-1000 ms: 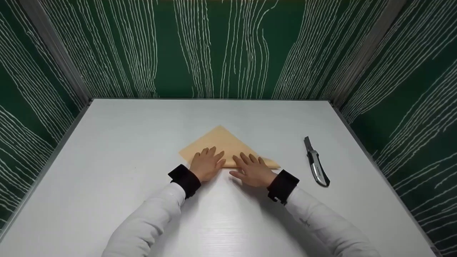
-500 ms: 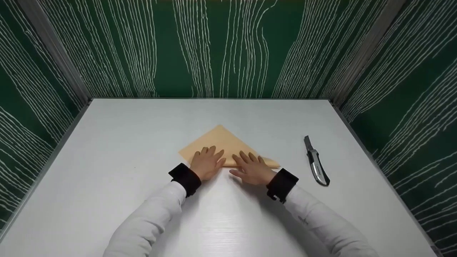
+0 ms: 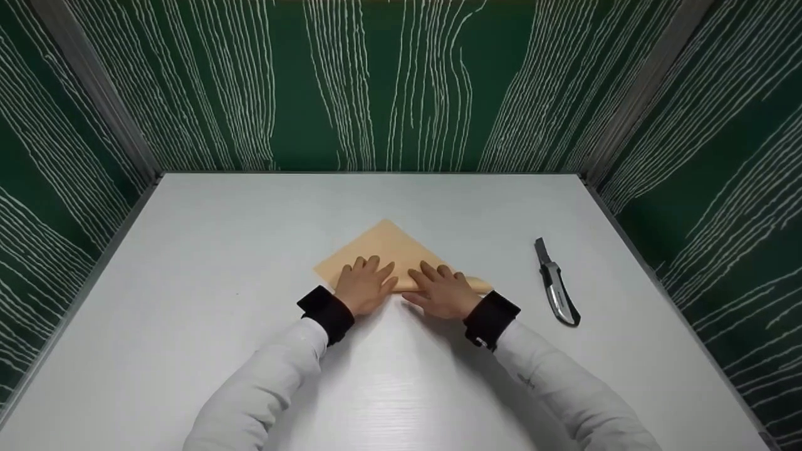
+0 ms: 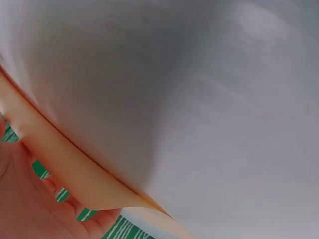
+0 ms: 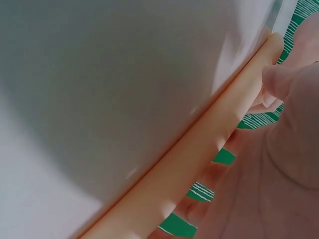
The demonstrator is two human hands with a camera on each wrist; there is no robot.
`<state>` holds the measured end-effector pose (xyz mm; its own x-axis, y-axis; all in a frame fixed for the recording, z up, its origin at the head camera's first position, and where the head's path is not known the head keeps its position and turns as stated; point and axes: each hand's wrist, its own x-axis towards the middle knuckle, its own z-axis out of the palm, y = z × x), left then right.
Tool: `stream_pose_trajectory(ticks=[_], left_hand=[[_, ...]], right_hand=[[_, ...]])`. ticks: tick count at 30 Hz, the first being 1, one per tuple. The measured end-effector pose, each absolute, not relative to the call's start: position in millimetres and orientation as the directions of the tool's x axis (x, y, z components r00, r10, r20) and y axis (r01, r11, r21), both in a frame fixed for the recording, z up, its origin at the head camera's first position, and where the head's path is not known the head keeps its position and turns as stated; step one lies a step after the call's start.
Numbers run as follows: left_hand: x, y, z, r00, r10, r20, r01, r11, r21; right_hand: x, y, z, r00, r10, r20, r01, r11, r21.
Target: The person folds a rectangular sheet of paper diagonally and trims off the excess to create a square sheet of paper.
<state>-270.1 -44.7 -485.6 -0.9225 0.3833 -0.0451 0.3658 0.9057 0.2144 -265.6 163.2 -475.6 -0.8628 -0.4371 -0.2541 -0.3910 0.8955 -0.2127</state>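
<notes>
Near the middle of the counter, a tan paper sheet lies with its pointed corner away from the person, near edge turned up in a rounded fold. Both hands on it. Left hand: fingers spread over the left part of the fold, barely moved over the last second. Right hand: fingers apart, a bit bent, on the right part, nothing pinched; it has edged slightly forward. Far corner of the sheet stays put; the fold's right end shows beyond the right hand. Reads as pressure or a slight roll on the right side while the left hand steadies. Edge looks puffy in both wrist views, so probably no sharp crease yet. Utility knife off to the right, blade out, well apart from the hands, untouched.
</notes>
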Motion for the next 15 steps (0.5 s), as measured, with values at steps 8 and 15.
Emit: stream_pose_trajectory(ticks=[8,15], left_hand=[[-276,-45,-488,-0.925,0.375,-0.057,0.354,0.909,0.220],[-275,-44,-488,-0.924,0.376,-0.070,0.350,0.905,0.243]], right_hand=[[-275,157,-473,-0.868,-0.437,-0.236,-0.403,0.897,-0.181],[-286,150,-476,-0.860,-0.444,-0.253,-0.395,0.892,-0.221]])
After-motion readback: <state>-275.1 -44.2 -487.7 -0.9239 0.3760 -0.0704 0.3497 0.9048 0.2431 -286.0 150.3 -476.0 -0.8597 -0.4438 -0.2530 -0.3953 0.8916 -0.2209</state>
